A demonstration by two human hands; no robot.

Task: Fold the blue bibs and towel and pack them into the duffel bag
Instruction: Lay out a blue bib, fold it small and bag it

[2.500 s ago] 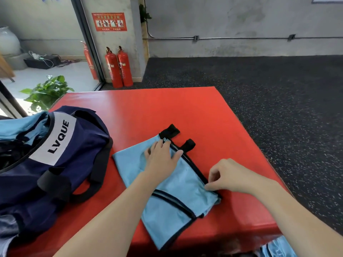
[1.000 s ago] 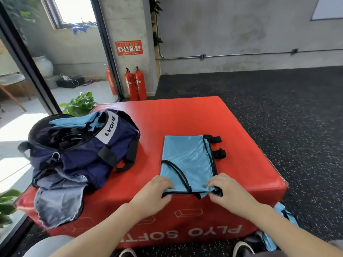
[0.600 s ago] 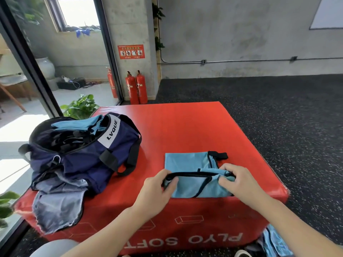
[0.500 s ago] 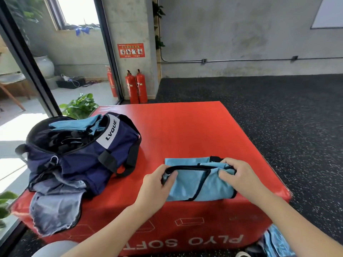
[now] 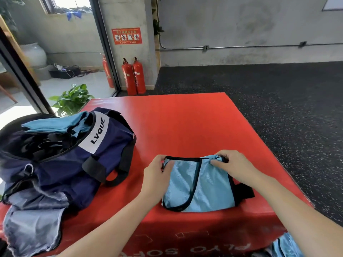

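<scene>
My 2 hands pinch the far edge of the folded blue bib (image 5: 198,186) (black-trimmed) lying near the front edge of the red box (image 5: 185,123), left hand (image 5: 155,175) at its left corner, right hand (image 5: 235,167) at its right, with the open navy duffel bag (image 5: 74,160) to the left, already holding blue cloth (image 5: 53,124).

Both hands on the folded blue bib (image 5: 200,184) atop the red plyo box (image 5: 185,123): left hand (image 5: 156,175) pinches its far left corner, right hand (image 5: 235,167) grips the far right corner. Left of that grip, the open navy duffel bag (image 5: 61,156) holds blue fabric (image 5: 53,125); grey towel (image 5: 31,225) drapes below it.
</scene>
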